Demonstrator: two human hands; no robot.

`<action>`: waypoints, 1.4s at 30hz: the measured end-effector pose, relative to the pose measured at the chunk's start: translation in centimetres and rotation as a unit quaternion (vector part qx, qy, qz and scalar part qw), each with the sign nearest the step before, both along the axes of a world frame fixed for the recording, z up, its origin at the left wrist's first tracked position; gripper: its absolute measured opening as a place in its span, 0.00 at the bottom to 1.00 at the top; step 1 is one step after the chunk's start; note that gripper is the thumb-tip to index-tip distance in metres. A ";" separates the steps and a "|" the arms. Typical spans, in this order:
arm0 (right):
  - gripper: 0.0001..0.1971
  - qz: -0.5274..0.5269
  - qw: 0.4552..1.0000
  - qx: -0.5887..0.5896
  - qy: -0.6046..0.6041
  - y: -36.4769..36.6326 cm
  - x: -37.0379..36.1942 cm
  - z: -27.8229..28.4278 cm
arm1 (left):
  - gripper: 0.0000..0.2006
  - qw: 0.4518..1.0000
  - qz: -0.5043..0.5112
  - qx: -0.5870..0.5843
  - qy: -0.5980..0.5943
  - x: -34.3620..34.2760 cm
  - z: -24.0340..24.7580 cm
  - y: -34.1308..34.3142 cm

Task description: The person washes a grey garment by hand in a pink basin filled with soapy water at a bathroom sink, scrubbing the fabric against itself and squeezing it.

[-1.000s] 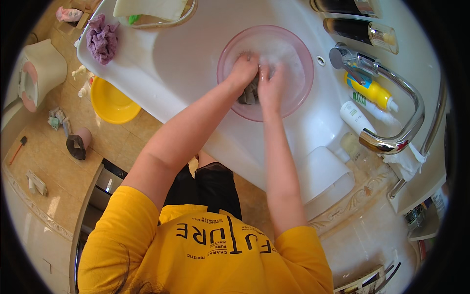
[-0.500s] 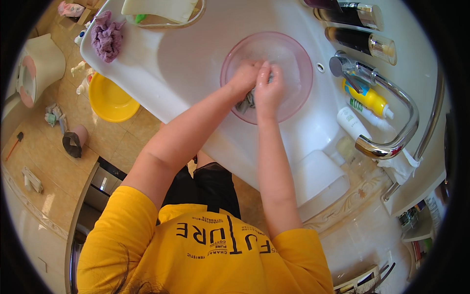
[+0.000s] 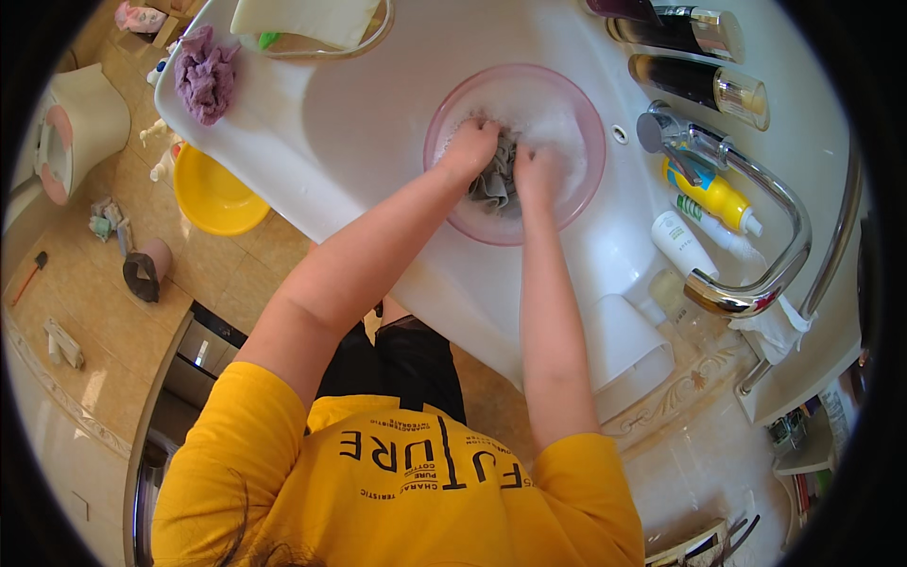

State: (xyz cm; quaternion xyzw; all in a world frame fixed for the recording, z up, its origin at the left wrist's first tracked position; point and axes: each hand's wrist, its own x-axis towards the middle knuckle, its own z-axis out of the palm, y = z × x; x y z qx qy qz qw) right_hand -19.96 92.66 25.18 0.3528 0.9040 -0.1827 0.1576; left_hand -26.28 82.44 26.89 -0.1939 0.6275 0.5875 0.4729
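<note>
A pink translucent basin [image 3: 595,180] of foamy water sits in the white sink, and both my hands are in it. Bunched, wet grey cloth [image 3: 493,184] lies between them, partly under the suds. My left hand [image 3: 471,147] is closed on the cloth's left side, its fingers curled at the top. On the other side my right hand [image 3: 537,176] is bent down against the cloth, closed on its edge, with the fingertips hidden by foam. My hands are a little apart.
A chrome faucet [image 3: 789,246] arches along the right, beside a yellow bottle [image 3: 713,194] and a white tube [image 3: 682,241]. A purple cloth [image 3: 203,77] lies on the sink's left corner. On the floor are a yellow basin [image 3: 217,194] and a pink bin [image 3: 151,265].
My hands were pressed together over the basin; now they have parted and lowered into the suds. The right hand moved right and down, and more grey cloth shows between them.
</note>
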 end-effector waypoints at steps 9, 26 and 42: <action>0.10 -0.006 0.932 -0.102 0.348 -7.3 -1.6 5.6 | 0.14 0.984 0.009 0.178 -0.004 0.6 -3.5 -0.5; 0.13 -0.092 0.962 -0.029 0.256 0.4 -1.0 1.3 | 0.19 0.981 0.022 -0.029 0.193 0.6 -1.6 0.7; 0.10 -0.024 0.934 -0.118 0.336 -6.5 -1.4 5.1 | 0.24 0.992 0.107 0.048 -0.037 -0.5 -0.3 -0.1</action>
